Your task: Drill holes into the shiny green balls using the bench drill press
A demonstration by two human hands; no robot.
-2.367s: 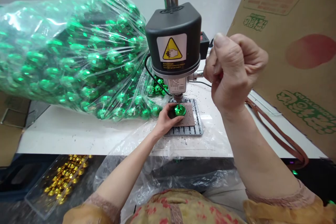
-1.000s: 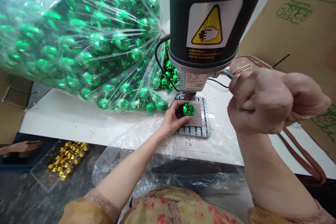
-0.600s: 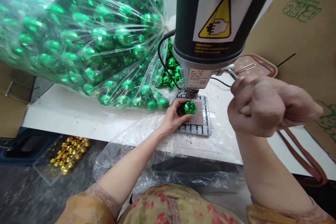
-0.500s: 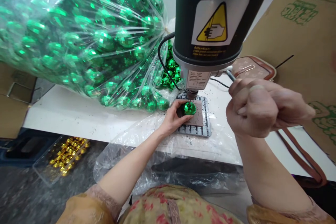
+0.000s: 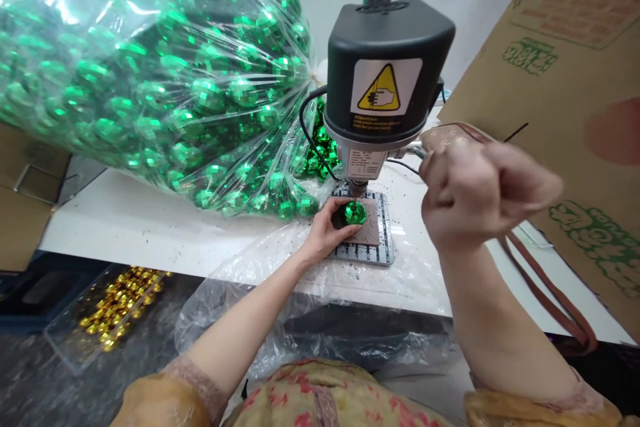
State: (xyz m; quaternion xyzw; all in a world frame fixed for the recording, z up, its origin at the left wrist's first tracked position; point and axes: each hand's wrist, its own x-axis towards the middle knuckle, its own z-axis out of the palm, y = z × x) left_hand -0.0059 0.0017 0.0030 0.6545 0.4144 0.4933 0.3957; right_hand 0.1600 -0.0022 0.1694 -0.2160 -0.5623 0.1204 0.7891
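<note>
Between the thumb and fingers of my left hand (image 5: 325, 232) is a shiny green faceted ball (image 5: 355, 213), held on a small brown board (image 5: 369, 230). The board lies on the slotted metal base (image 5: 386, 250) of a bench drill press (image 5: 387, 73). Directly above the ball is the drill's chuck (image 5: 357, 188); the bit's tip seems to meet the top of the ball, though its depth is hard to tell. My right hand (image 5: 480, 193) is closed in a fist around the drill press's lever (image 5: 416, 149), whose grip end is hidden inside the fingers.
A big clear bag of green faceted balls (image 5: 165, 93) fills the left of the white table (image 5: 150, 233). Below stands a clear bin of gold balls (image 5: 120, 307). Cardboard (image 5: 565, 100) leans at right, beside a brown strap (image 5: 545, 287). Crumpled plastic sheeting (image 5: 225, 307) hangs over the front edge.
The drill head appears lower and smaller, with its column now showing above. My right hand has shifted slightly down and left in view. My left hand still holds the ball on the board.
</note>
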